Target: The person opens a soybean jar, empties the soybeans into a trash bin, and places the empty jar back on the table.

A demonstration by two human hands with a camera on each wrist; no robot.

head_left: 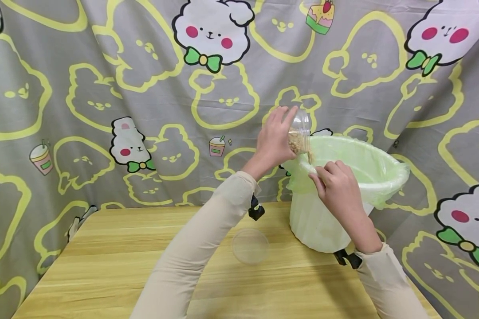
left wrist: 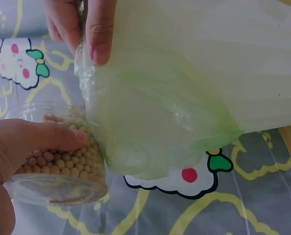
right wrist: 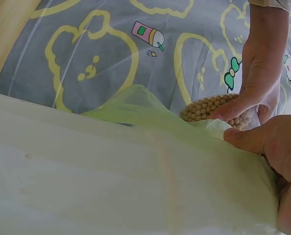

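Note:
My left hand grips a clear plastic jar at the near left rim of a white bin. The jar is tipped towards the bin, and pale round soybeans fill part of it. Some beans spill from its mouth at the rim. A thin green bag lines the bin and folds over its edge. With thumb and fingers my right hand pinches the bag at the rim, close beside the jar; its thumb shows on the bag in the right wrist view.
A clear round lid lies flat on the wooden table, left of the bin. Behind the table hangs a grey curtain with cartoon animals. The bin stands near the table's right side.

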